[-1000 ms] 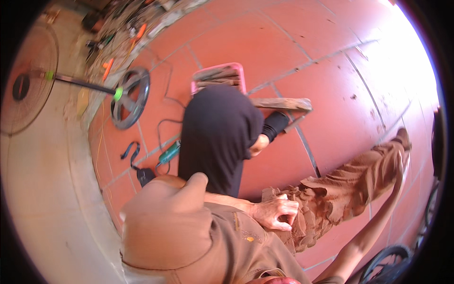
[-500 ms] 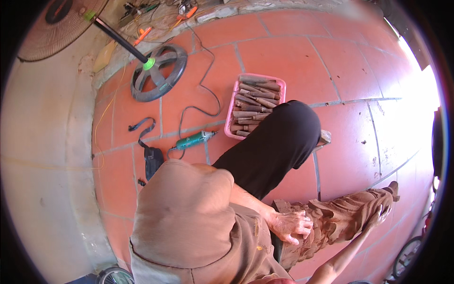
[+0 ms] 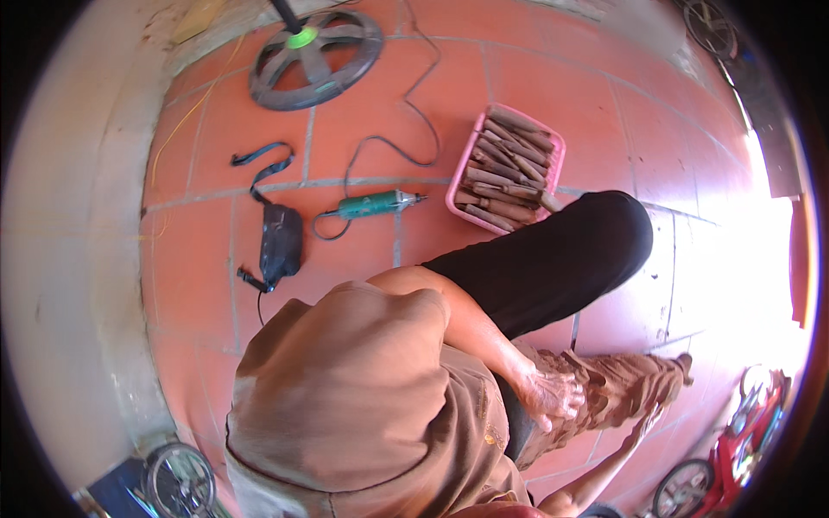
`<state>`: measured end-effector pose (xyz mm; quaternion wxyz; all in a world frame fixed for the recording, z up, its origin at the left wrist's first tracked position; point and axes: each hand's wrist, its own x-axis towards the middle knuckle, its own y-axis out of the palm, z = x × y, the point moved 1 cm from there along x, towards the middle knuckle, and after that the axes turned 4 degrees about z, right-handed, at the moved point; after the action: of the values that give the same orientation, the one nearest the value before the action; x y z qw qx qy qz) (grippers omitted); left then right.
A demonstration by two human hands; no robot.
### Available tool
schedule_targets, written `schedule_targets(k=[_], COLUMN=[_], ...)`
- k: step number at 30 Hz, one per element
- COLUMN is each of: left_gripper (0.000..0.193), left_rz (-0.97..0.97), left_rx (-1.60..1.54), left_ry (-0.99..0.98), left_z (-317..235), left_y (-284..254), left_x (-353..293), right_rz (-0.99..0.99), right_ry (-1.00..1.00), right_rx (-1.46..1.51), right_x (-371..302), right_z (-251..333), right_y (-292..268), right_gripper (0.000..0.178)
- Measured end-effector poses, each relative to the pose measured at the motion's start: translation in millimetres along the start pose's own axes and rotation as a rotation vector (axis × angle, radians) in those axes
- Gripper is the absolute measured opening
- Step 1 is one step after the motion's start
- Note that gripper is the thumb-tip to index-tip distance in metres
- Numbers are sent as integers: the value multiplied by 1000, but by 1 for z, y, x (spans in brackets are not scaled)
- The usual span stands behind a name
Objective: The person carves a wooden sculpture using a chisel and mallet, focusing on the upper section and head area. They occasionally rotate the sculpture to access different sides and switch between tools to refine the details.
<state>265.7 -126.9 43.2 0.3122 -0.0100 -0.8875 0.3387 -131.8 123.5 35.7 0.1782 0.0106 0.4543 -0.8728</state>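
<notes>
My left hand (image 3: 551, 397) lies palm down, fingers slightly apart, on brown, dusty, wrinkled cloth (image 3: 617, 384) stretched along my right leg. Farther down the same cloth, my right hand (image 3: 649, 423) touches its near edge with fingers extended; I cannot make out anything held. My other leg, in black trousers (image 3: 553, 268), is bent with its knee out to the right. Just beyond it is a pink plastic basket (image 3: 458, 177) full of brown, tapered wooden pieces (image 3: 509, 168), possibly tool handles. Left of the basket, a green corded die grinder (image 3: 371, 205) rests on the tiles.
A black strapped pouch (image 3: 281, 242) lies left of the grinder, whose cord (image 3: 423, 104) loops away across the red tiles. The round fan base (image 3: 319, 65) stands beyond. A pale wall (image 3: 78, 216) runs along the left. A bicycle wheel (image 3: 180, 479) and a red motorbike (image 3: 730, 457) stand at the lower corners.
My view has tilted and shifted, so the fan head has left the picture and the motorbike has come in. My bent knee covers less of the basket. Both hands stay at the brown cloth.
</notes>
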Motion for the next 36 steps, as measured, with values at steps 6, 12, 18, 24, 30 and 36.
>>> schedule_targets(k=[6, 12, 18, 24, 30, 36], left_gripper=[50, 60, 74, 73, 46, 29], left_rz=[77, 197, 345, 227, 133, 44], left_rx=[76, 51, 21, -197, -232, -264], left_ry=[14, -61, 34, -60, -75, -72], left_z=[-9, -56, -107, -106, -99, -97], left_y=[-2, -15, 23, 45, 55, 61], left_x=[-7, 11, 47, 50, 57, 65], right_rz=[286, 249, 43, -97, -262, -281], right_ry=[27, 150, 283, 192, 139, 241], right_rx=[-46, 138, 425, 604, 984, 1071], right_x=[-76, -158, -228, -237, -231, -235], right_z=[-25, -27, -28, -77, -84, -74], right_y=[-37, -39, -51, -6, 32, 29], right_gripper=[81, 72, 78, 88, 59, 57])
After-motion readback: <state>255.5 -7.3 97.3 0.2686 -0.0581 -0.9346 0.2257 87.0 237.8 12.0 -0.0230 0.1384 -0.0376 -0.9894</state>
